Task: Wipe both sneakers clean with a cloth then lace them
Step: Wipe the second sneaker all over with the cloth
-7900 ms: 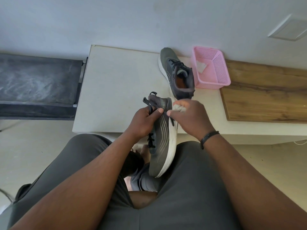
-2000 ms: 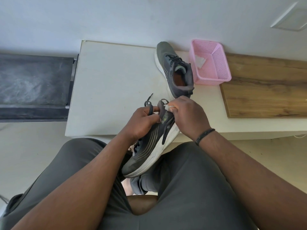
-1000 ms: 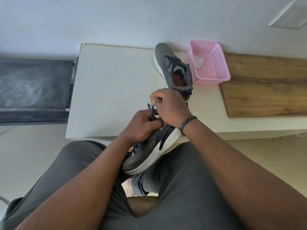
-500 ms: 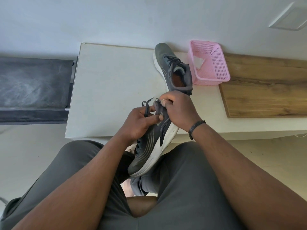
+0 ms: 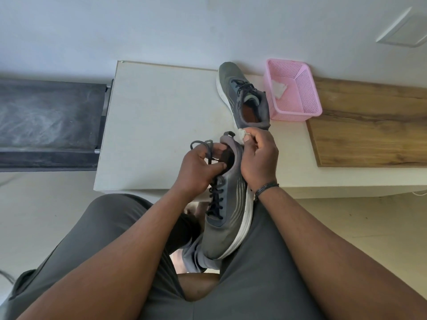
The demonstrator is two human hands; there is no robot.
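A grey sneaker [image 5: 228,218] with a white sole and dark laces rests on my lap, toe toward me and opening up. My left hand [image 5: 196,172] grips its tongue and collar, with loose lace loops over the fingers. My right hand [image 5: 260,158] pinches a small white cloth [image 5: 242,134] against the heel collar. The second grey sneaker [image 5: 242,95] lies laced on the white table [image 5: 157,125], toe pointing away, just beyond my right hand.
A pink mesh basket [image 5: 300,98] with a white cloth [image 5: 278,87] inside stands right of the far sneaker. A wooden board [image 5: 369,128] covers the table's right side. A dark bench [image 5: 48,121] adjoins the table on the left. A wall runs behind.
The held sneaker has turned from lying on its side to opening-up, toe toward me. My right hand with the cloth has shifted from the tongue area to the heel collar.
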